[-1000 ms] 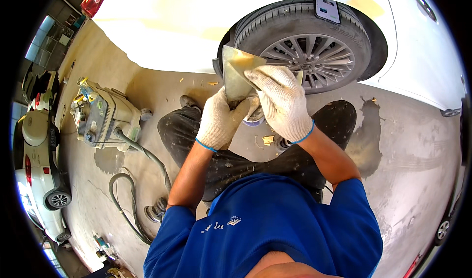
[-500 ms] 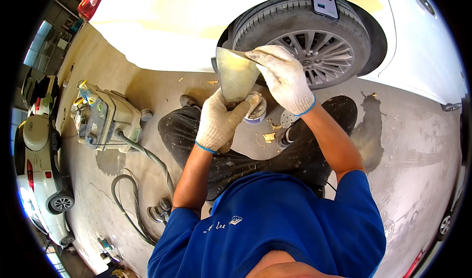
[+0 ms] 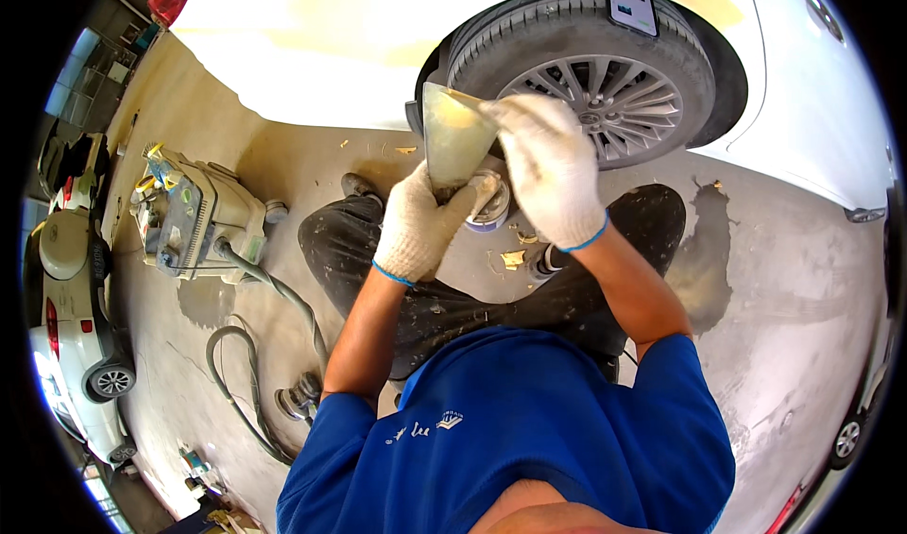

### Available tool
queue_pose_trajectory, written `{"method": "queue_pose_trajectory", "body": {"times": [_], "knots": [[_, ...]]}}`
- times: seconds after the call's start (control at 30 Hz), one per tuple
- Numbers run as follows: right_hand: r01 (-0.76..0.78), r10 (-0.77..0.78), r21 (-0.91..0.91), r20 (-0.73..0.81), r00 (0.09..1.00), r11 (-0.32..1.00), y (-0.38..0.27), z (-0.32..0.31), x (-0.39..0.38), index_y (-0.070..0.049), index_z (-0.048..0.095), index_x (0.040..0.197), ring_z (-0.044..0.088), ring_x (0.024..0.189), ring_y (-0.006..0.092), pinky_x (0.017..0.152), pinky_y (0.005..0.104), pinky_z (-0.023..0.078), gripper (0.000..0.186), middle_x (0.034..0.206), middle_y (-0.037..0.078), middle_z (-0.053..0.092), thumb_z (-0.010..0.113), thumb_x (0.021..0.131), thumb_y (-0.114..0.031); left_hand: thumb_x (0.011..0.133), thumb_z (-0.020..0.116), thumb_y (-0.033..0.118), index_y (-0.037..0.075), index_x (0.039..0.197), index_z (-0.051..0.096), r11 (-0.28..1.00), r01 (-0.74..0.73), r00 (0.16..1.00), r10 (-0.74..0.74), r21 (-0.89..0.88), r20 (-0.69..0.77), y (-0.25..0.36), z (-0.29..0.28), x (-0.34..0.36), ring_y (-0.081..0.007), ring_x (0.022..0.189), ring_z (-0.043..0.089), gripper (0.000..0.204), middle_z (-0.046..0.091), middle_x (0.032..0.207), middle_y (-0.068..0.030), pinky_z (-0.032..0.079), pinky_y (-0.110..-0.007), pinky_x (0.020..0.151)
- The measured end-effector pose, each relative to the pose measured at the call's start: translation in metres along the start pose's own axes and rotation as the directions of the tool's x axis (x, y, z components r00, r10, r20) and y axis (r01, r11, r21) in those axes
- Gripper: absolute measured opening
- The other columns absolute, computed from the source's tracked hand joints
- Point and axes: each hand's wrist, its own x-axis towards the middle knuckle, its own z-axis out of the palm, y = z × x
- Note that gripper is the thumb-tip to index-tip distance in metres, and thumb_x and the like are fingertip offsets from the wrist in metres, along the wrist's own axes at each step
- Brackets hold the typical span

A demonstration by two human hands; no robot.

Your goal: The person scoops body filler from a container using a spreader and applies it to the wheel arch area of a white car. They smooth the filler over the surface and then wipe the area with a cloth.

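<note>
Our gloved right hand (image 3: 553, 166) has dipped slightly toward our body since half a second ago, covering a speckled disc that showed below it then. From the head camera, that hand is blurred, its fingers drawn together just beside the upper right corner of a pale green sheet (image 3: 455, 142); we cannot tell whether they grip anything. Our gloved left hand (image 3: 408, 222) is closed around the lower end of that sheet, its thumb pointing to the right. The sheet stands tilted up in front of the wheel, roughly triangular, with a yellow smear near its top. Below and between our hands, a round tub (image 3: 491, 218) is partly hidden.

Under us runs a grey concrete floor (image 3: 803, 336) with dark stains and yellow scraps (image 3: 513, 259) near our foot. Ahead is a white car (image 3: 312, 76) with yellowish patches on its panel; a phone (image 3: 632, 10) lies against the top of its wheel (image 3: 605, 109). To our left sit a beige machine (image 3: 213, 218), its grey hose (image 3: 283, 293) and a round power tool (image 3: 300, 397). Farther left, another white car (image 3: 80, 345) is parked.
</note>
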Motion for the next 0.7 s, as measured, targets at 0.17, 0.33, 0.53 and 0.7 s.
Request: {"method": "queue_pose_trajectory", "body": {"times": [0.17, 0.33, 0.53, 0.7], "knots": [[-0.015, 0.009, 0.108, 0.059, 0.998, 0.994, -0.003, -0.003, -0.004, -0.002, 0.073, 0.111, 0.066, 0.097, 0.032, 0.085, 0.0397, 0.056, 0.027, 0.109, 0.013, 0.069, 0.068, 0.085, 0.003, 0.093, 0.077, 0.019, -0.003, 0.119, 0.068, 0.998, -0.045, 0.999, 0.045, 0.034, -0.006, -0.009, -0.004, 0.003, -0.0116, 0.09, 0.069, 0.035, 0.077, 0.1, -0.0091, 0.055, -0.03, 0.082], [-0.003, 0.001, 0.012, 0.107, 0.994, 1.0, -0.008, -0.003, -0.001, -0.002, 0.073, 0.11, 0.066, 0.096, 0.0298, 0.083, 0.0369, 0.056, 0.023, 0.106, 0.012, 0.07, 0.069, 0.087, 0.002, 0.091, 0.073, 0.013, -0.002, 0.113, 0.068, 0.998, -0.025, 1.0, 0.023, -0.059, -0.019, 0.004, 0.002, -0.001, -0.0081, 0.076, 0.06, 0.027, 0.07, 0.088, -0.0035, 0.051, -0.026, 0.069], [0.027, -0.033, 0.163, 0.037, 0.999, 0.986, 0.017, -0.004, 0.015, -0.002, 0.074, 0.11, 0.065, 0.096, 0.0332, 0.086, 0.0379, 0.055, 0.024, 0.108, 0.014, 0.069, 0.067, 0.088, 0.005, 0.09, 0.072, 0.01, -0.002, 0.109, 0.067, 0.986, 0.01, 1.0, -0.01, -0.166, 0.003, 0.011, 0.003, -0.002, -0.0065, 0.068, 0.055, 0.023, 0.066, 0.081, 0.0009, 0.048, -0.025, 0.062], [-0.124, 0.132, -0.062, 0.14, 0.981, 0.99, 0.034, 0.001, 0.008, -0.003, 0.072, 0.112, 0.066, 0.099, 0.0309, 0.086, 0.0401, 0.056, 0.024, 0.107, 0.013, 0.069, 0.063, 0.091, 0.001, 0.09, 0.072, 0.008, -0.002, 0.113, 0.065, 0.992, -0.083, 0.995, 0.077, -0.091, -0.066, -0.001, 0.0, 0.0, -0.006, 0.07, 0.054, 0.025, 0.065, 0.083, 0.0002, 0.048, -0.024, 0.063]]}}
